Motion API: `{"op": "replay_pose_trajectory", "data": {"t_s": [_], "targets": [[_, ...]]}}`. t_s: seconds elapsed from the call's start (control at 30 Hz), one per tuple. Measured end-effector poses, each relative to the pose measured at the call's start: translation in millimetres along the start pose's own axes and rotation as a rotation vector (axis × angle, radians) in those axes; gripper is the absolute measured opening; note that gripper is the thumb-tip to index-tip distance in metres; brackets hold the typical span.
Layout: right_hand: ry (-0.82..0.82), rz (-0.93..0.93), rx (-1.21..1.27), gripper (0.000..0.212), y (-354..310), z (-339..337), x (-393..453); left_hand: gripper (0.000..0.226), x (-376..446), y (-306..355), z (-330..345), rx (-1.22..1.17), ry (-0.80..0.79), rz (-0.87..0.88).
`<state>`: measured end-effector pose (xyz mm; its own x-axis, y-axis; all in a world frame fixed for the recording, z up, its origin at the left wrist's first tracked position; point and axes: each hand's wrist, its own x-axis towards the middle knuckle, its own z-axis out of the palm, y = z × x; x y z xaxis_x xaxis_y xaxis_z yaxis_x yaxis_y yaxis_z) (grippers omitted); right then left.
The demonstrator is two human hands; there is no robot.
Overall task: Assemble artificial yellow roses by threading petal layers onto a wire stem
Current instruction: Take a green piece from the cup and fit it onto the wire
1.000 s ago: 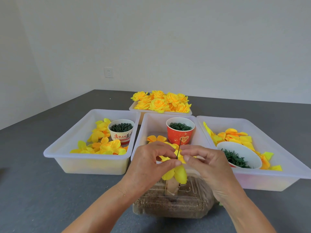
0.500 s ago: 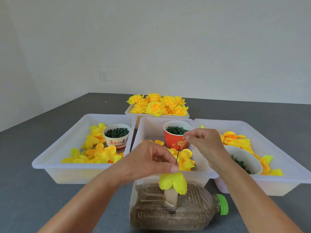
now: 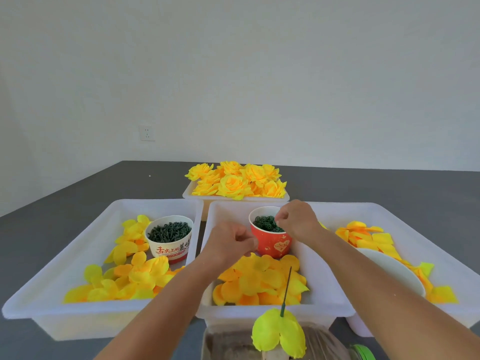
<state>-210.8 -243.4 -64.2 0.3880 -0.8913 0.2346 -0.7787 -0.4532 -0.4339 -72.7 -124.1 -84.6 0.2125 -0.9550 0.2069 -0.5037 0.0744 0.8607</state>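
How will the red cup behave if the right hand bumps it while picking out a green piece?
The red cup looks like thin paper, so it is probably light and would likely slide or tip. It stands taller than wide, with the green pieces heaped near its rim, so some may spill. The right hand is at that rim, where a knock tips most easily.

A thin wire stem (image 3: 286, 288) stands upright at the middle bin's (image 3: 322, 306) near edge, between both forearms. The red cup (image 3: 271, 241) blocks the bin's back.
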Motion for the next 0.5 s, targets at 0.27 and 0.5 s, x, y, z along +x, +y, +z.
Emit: {"op": "replay_pose_trajectory", "data": {"t_s": [0.27, 0.5], "targets": [[-0.172, -0.019, -0.412, 0.021, -1, 28, 39, 0.023, 1, -11, 4, 0.050, -0.029, 0.017], [-0.264, -0.004, -0.431, 0.017, -1, 27, 41, 0.025, 0, -8, 6, 0.066, -0.043, 0.020]]}}
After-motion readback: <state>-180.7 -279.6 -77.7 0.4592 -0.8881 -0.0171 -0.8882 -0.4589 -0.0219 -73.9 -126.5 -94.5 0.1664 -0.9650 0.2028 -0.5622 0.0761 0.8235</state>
